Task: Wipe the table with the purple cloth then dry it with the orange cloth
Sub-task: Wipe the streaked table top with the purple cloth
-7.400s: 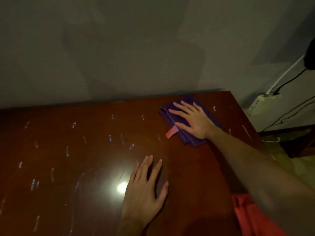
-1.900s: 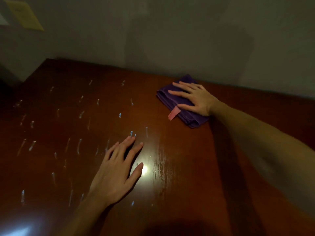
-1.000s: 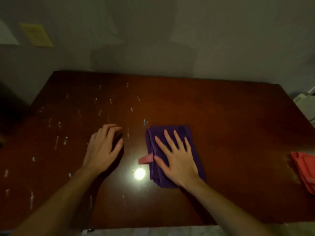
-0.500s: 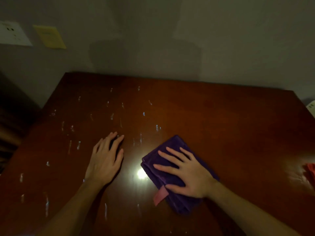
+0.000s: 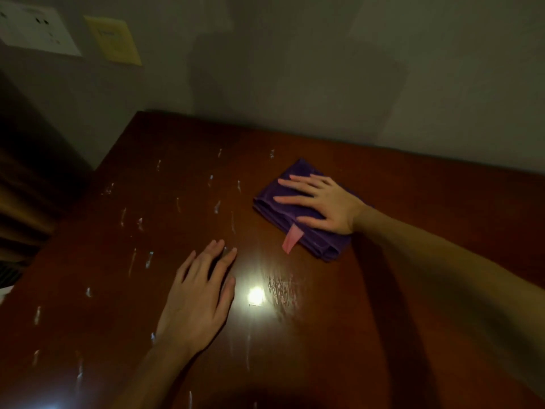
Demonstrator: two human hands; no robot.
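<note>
Head view, single frame, dim lighting. Dark red-brown table (image 5: 368, 320) set against a grey wall (image 5: 295, 69); glossy top with one bright light reflection (image 5: 256, 296) near centre; many small pale wet streaks (image 5: 141, 231) scattered over the left half of the surface; a smeared patch just right of the reflection.

Purple cloth (image 5: 283, 215) folded into a flat pad, lying on the table toward the far edge, right of centre; pink tag (image 5: 291, 240) sticking out from the near side of the pad, resting on the tabletop.

Right hand (image 5: 327, 206) flat on top of the purple cloth, palm down, fingers (image 5: 290, 199) spread and extended toward the left; pressing, not gripping; right forearm running in from the lower right corner.

Left hand (image 5: 197, 302) flat on bare tabletop, palm down, fingers straight and close together, holding nothing; positioned nearer than the cloth and to its left, well apart from it, just left of the light reflection.

White socket plate (image 5: 35, 28) and yellow plate (image 5: 113, 41) on the wall at upper left; dark shape at the left edge, too dim to identify.
</note>
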